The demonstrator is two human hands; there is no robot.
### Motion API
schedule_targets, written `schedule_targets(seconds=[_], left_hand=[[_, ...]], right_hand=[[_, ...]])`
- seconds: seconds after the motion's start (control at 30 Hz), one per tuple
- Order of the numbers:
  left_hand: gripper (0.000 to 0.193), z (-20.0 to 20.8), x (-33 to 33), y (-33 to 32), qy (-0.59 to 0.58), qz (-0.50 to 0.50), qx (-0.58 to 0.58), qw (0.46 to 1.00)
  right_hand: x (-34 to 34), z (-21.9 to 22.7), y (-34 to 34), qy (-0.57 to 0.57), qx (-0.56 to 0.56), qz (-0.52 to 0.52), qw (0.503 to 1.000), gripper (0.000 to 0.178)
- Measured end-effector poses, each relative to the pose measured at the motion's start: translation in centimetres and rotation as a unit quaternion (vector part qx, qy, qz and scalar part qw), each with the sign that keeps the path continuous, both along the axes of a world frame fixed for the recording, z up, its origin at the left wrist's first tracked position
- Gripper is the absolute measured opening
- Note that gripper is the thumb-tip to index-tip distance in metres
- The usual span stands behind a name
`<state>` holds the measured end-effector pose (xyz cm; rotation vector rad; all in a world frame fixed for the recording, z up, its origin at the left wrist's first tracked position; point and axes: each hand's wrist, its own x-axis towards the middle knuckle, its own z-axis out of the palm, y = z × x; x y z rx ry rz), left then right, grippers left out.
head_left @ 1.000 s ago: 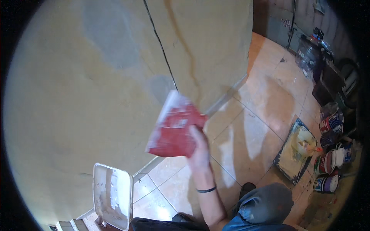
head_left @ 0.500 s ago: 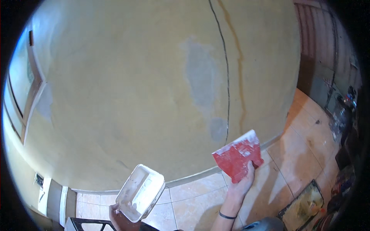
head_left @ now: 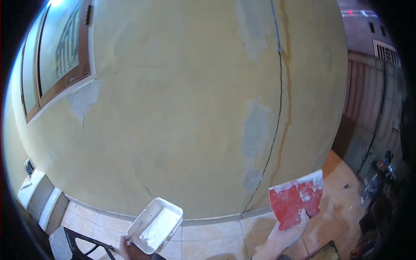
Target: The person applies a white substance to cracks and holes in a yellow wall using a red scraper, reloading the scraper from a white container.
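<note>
At the lower edge, the left hand (head_left: 131, 248) is closed on the near left corner of a white tub (head_left: 146, 219), which tilts, its open side showing. To its right, the right hand (head_left: 289, 232) grips a red scraper (head_left: 294, 201), thumb against its face, whitish blade edge up. Beyond lie floor tiles (head_left: 212, 248), then a yellowish wall (head_left: 186, 108) with grey patches (head_left: 256, 130) and a dark cable (head_left: 280, 91).

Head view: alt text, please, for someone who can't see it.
The right hand holds a flat, red, white-smeared trapezoidal spreader; the left hand grips a rectangular white plastic-looking tub with white residue inside. Beyond them stands a yellowish wall with grey patches and a thin black-and-blue cable running down it.
</note>
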<state>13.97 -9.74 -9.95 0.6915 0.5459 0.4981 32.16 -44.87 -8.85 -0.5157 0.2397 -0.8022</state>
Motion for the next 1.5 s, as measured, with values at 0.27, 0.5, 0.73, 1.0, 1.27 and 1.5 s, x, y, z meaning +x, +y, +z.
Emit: schedule_targets(seconds=[0.27,0.5,0.73,1.0,1.27,1.5], left_hand=[[0.064,-2.0,-4.0,1.2,0.014,0.006,-0.03,0.999],[0.052,2.3,-6.1,6.6,-0.021,0.03,-0.036,0.999],[0.063,7.5,-4.1,12.2,-0.053,-0.02,-0.021,0.998],[0.069,12.2,-0.3,14.0,-0.003,-0.062,0.006,0.998],[0.072,12.4,0.6,15.3,-0.035,-0.128,-0.027,0.991],[0.071,12.2,1.6,14.0,-0.056,-0.17,0.003,0.984]], right_hand=[[-2.5,1.3,2.7,-0.041,-0.039,0.083,0.995,0.037],[-5.2,7.1,8.4,-0.021,-0.023,0.328,0.944,0.046],[-7.7,12.7,6.1,0.03,-0.045,0.228,0.972,0.045],[-14.2,12.0,4.3,-0.033,-0.009,0.069,0.997,0.04],[-16.9,13.7,6.3,0.003,0.008,0.074,0.997,0.041],[-16.4,13.4,5.2,0.066,-0.013,0.106,0.992,0.043]])
